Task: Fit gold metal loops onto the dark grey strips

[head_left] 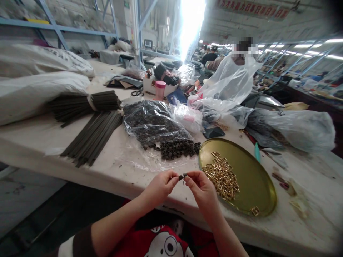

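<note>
The left hand [160,185] and the right hand [202,187] meet just in front of the table's near edge, their fingertips pinched together from either side on one small dark piece [183,176], stubby and matte, held in the air between them. The grip of each hand is thumb against forefinger, clamped on that piece.

Just beyond the hands lies a loose heap of dark pieces [177,149], knobbly and dull, spilling out of a crinkled clear plastic bag [152,123]. To the right, near the edge, sits a round, shallow brass-coloured tray [254,178], smooth and shiny, holding a pile of small gold rectangular buckles [222,176]; one buckle lies apart by its near rim. Toward the left end lie bundles of thin dark straight rods [91,137], one bundle banded.

The table [40,142] is pale, scuffed and speckled with crumbs. Farther back stand a pink-lidded cup [160,89], plastic bags and stuffed white sacks [40,82]. Around it is a long workshop with blue steel shelving and strip lights.
</note>
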`<state>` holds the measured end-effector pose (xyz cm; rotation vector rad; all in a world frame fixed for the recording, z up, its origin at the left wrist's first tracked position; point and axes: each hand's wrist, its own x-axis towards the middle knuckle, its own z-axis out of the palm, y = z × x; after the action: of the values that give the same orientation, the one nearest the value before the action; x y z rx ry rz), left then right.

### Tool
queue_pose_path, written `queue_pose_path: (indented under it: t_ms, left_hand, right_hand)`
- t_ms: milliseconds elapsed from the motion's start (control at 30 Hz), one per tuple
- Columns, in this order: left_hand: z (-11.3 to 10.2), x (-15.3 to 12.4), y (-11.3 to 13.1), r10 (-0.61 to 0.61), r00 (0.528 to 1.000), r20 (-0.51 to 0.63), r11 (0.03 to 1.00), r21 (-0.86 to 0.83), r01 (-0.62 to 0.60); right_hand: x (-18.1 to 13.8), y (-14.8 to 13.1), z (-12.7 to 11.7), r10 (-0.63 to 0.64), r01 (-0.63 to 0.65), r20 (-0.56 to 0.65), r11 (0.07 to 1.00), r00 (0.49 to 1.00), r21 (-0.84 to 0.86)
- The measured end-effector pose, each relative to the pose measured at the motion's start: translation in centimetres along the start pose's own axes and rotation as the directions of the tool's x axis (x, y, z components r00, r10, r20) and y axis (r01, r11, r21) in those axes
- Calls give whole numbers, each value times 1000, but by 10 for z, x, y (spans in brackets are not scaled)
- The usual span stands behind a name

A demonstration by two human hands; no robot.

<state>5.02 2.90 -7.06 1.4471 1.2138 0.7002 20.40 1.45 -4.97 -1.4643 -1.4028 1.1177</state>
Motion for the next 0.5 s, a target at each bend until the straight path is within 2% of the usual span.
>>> queue_pose_path:
  t_ms: [67,167,500]
  left_hand:
    - [0,-4,0,8,1000,-12,1000,6,-8]
    - [0,-8,0,17,1000,-24,1000,16,-16]
    - [2,-14,-3,25,999,-27,993,117,-22]
  right_hand:
    - [-2,-2,1,-37,36,-29,999,999,-37]
    - [-5,-3,3,-64,64,-2,994,998,-94]
    - [-9,0,5,-55,61,49,987,997,-146]
